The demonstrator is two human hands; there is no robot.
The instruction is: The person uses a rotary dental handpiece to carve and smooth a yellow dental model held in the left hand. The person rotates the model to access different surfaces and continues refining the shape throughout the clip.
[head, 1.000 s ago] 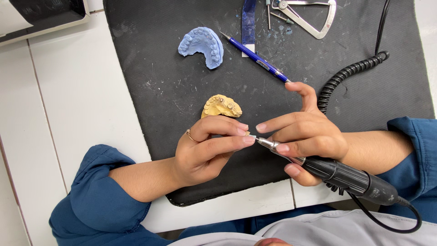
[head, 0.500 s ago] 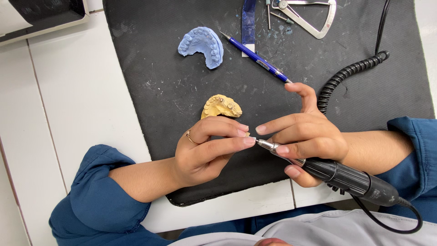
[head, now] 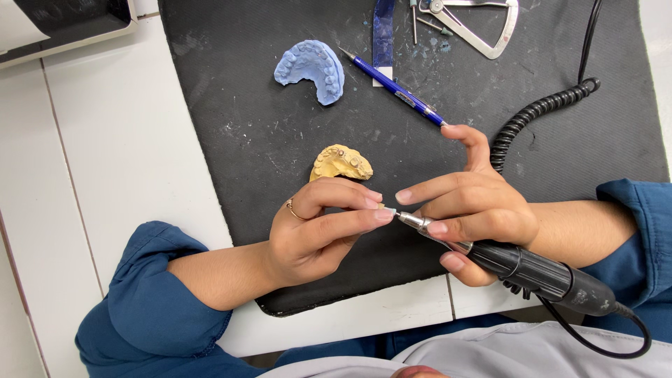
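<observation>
My right hand (head: 476, 206) grips a black rotary handpiece (head: 532, 269) with a silver nose, its tip pointing left. The tip meets a tiny pale piece (head: 383, 208) pinched between the thumb and fingers of my left hand (head: 322, 234), which wears a ring. Just beyond my left fingers a yellow dental cast (head: 341, 162) lies on the black mat (head: 245, 126). A blue dental cast (head: 311, 68) rests farther back on the mat.
A blue pen (head: 395, 89) lies diagonally beside the blue cast. A metal caliper (head: 476, 28) and a blue strip (head: 383, 28) sit at the mat's far edge. A coiled black cord (head: 539, 112) runs along the right. White tiled counter (head: 91, 161) lies left.
</observation>
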